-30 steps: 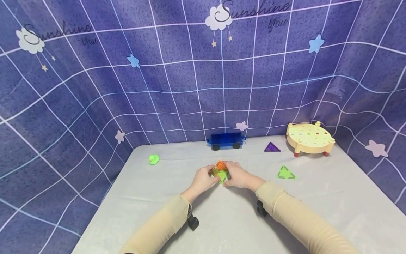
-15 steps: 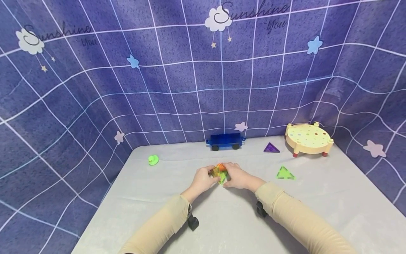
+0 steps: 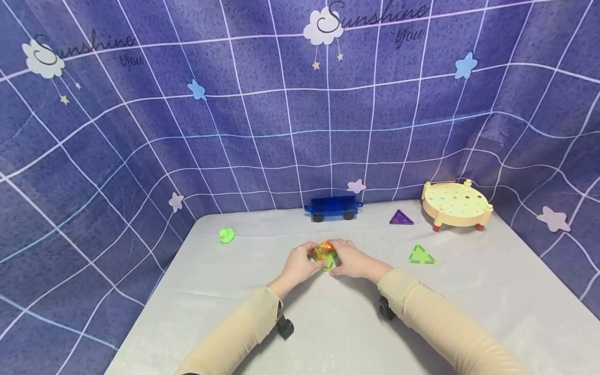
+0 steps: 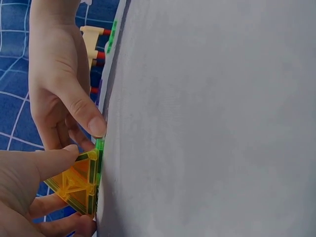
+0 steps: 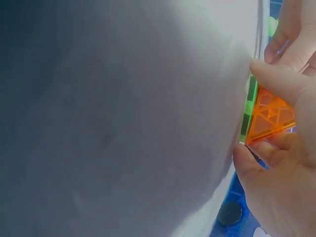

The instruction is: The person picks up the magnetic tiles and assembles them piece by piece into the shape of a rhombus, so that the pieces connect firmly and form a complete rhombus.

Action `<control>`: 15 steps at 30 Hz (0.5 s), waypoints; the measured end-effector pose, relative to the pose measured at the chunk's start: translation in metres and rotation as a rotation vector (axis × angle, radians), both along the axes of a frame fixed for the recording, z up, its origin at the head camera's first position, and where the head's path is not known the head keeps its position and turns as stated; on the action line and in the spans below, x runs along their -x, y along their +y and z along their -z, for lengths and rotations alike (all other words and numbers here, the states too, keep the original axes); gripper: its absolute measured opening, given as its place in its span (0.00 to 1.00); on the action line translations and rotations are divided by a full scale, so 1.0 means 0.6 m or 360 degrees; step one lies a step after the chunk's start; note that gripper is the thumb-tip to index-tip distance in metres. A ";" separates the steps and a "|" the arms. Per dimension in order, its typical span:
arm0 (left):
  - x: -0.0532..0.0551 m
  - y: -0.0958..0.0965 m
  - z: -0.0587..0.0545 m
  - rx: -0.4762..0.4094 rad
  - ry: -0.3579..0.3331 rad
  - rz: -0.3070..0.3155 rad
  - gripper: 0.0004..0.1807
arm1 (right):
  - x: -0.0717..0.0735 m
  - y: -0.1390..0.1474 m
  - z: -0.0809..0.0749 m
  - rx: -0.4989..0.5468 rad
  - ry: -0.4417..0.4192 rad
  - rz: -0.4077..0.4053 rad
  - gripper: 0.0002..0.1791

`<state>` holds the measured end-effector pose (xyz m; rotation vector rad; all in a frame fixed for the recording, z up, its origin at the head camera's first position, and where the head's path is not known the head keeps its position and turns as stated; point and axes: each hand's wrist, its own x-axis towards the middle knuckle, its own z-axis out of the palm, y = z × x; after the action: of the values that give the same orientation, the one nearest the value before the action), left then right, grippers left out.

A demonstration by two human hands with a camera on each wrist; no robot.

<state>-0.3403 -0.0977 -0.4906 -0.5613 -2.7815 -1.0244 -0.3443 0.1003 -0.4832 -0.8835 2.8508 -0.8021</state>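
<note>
Over the middle of the table, both hands are gathered round a small build of see-through magnetic tiles. My left hand [image 3: 300, 263] pinches a yellow triangular tile [image 4: 74, 185], its thumb along the upper edge and its fingers beneath. At the other side, my right hand [image 3: 350, 259] holds an orange triangular tile [image 5: 271, 118], while its thumb and a fingertip are at the two ends of a green tile [image 5: 248, 108]. The green tile lies flat at the bottom, and the yellow and orange tiles stand leaning over it. Fingers hide part of the build.
A blue wheeled car base [image 3: 334, 208] stands at the back. To the right are a purple triangular tile [image 3: 401, 217], a green triangular tile [image 3: 422, 255] and a cream dotted toy table [image 3: 457, 204]. A green toy duck [image 3: 227, 235] sits at left. A patterned curtain [image 3: 262, 120] hangs behind.
The orange tile has tipped inward towards the yellow one, and the yellow tile leans further over the green base. Both hands stay in nearly the same place.
</note>
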 end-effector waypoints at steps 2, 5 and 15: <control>0.001 0.002 0.000 0.0000 -0.0003 0.0000 0.25 | 0.000 0.001 0.000 0.0001 -0.0001 0.0009 0.47; 0.002 0.004 -0.002 -0.0011 -0.0009 0.0006 0.25 | 0.000 0.003 -0.001 -0.0003 0.0004 0.0014 0.46; 0.001 0.004 -0.001 -0.0025 -0.0019 0.0002 0.25 | -0.002 0.001 -0.004 0.0001 0.0000 -0.0001 0.46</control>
<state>-0.3412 -0.0954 -0.4899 -0.5566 -2.7810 -1.0522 -0.3432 0.1007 -0.4808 -0.8847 2.8498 -0.8034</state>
